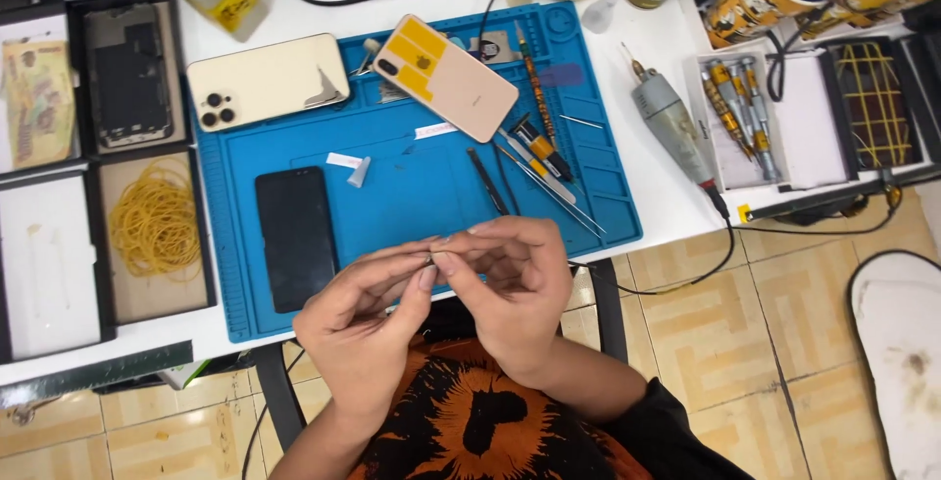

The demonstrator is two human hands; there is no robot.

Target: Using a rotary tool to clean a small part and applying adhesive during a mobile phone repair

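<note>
Nearest the camera, the left hand (365, 328) and the right hand (510, 289) are meeting fingertip to fingertip above the near edge of the blue work mat (412, 196). Both are pinching together on a tiny dark part (431, 260), which is sitting right between the two thumbs and forefingers; it is too small to tell its shape or which way its long axis is running.

Just beyond the left hand, a black phone (296, 237) is lying face up on the mat, its long axis running away from the person. Past the right hand, black tweezers (487, 182) and thin metal tools (549, 186) are lying slanted on the mat. Farther back, a pink-gold phone (446, 78) with yellow tape on its back is resting diagonally, and a pale gold phone (267, 80) is overhanging the mat's left edge. On the white table (657, 196) to the right, a grey rotary tool (671, 127) is lying, pointing toward the far left. At the left, a tray is holding yellow rubber bands (155, 220).
</note>
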